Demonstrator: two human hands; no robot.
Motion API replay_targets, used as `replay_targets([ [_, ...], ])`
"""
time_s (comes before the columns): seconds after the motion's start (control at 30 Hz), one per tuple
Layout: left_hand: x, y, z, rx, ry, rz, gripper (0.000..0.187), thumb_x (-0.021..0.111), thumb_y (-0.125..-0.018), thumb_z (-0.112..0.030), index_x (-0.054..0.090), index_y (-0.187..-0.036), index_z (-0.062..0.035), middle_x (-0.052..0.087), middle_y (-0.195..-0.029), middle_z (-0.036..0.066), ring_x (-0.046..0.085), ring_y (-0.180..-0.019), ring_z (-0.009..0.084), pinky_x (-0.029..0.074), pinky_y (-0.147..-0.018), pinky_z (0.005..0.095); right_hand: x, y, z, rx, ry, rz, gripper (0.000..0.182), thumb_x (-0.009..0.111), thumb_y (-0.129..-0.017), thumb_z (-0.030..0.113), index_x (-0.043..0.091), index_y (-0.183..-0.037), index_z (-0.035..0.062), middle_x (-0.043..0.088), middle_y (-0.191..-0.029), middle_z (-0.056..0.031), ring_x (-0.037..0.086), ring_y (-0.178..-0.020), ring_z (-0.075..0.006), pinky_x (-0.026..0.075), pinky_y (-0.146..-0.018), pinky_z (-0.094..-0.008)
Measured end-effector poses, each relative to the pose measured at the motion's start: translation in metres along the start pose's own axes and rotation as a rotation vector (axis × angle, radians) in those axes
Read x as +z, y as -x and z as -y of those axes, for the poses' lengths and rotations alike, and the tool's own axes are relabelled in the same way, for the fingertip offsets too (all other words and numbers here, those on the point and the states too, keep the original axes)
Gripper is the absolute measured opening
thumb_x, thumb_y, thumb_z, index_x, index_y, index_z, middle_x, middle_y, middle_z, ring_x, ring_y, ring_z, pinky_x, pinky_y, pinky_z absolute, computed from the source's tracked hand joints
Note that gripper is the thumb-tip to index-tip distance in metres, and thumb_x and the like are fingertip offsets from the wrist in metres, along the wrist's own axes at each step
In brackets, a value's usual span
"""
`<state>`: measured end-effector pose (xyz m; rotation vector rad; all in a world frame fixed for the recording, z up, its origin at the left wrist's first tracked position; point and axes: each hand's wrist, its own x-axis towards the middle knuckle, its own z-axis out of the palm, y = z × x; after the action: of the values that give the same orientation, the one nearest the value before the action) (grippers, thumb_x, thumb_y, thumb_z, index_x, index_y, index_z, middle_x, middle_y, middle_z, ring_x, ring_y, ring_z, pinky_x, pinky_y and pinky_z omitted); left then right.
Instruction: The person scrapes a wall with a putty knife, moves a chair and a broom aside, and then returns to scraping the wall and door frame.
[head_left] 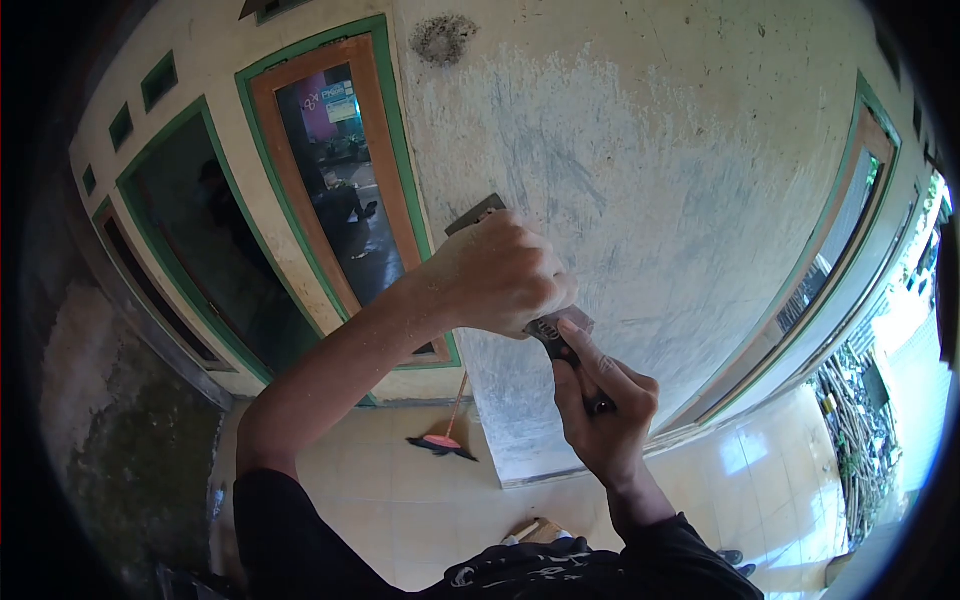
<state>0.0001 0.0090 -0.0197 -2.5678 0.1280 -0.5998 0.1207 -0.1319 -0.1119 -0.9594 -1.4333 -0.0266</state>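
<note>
My left hand [505, 275] is closed in front of the wall, its back dusted with pale powder. Past its knuckles sticks out the dark flat blade of a scraper [473, 214], whose grip is hidden in the fist. Just below and to the right, my right hand [612, 415] wraps round the black handle of a putty knife [550, 335], thumb and finger up near its blade. That blade overlaps the lower edge of my left fist in this view. Behind both hands the wall [640, 215] shows a scuffed grey-white patch with flaking cream paint around it.
A green-framed window [335, 170] and a dark doorway [215, 230] are on the left. Another framed window [845, 235] lies round to the right. A broom [442, 442] rests on the tiled floor [370, 510]. Piled sticks [855, 430] lie at the far right.
</note>
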Motion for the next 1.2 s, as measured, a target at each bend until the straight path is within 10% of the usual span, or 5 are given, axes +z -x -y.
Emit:
replay_targets([
  [1.2, -0.072, -0.032, 0.058, 0.184, -0.152, 0.103, 0.018, 0.07, -0.06, -0.023, 0.055, -0.058, -0.0127, 0.053, -0.054, 0.003, 0.058, -0.055, 0.0231, 0.047, -0.054, 0.0355, 0.027, -0.048, 0.027, -0.115, -0.087, -0.085, 0.047, 0.061, -0.084, -0.006, 0.055, -0.13, -0.0008, 0.059, -0.064, -0.0133, 0.057, -0.05, -0.0126, 0.045, -0.049, -0.028],
])
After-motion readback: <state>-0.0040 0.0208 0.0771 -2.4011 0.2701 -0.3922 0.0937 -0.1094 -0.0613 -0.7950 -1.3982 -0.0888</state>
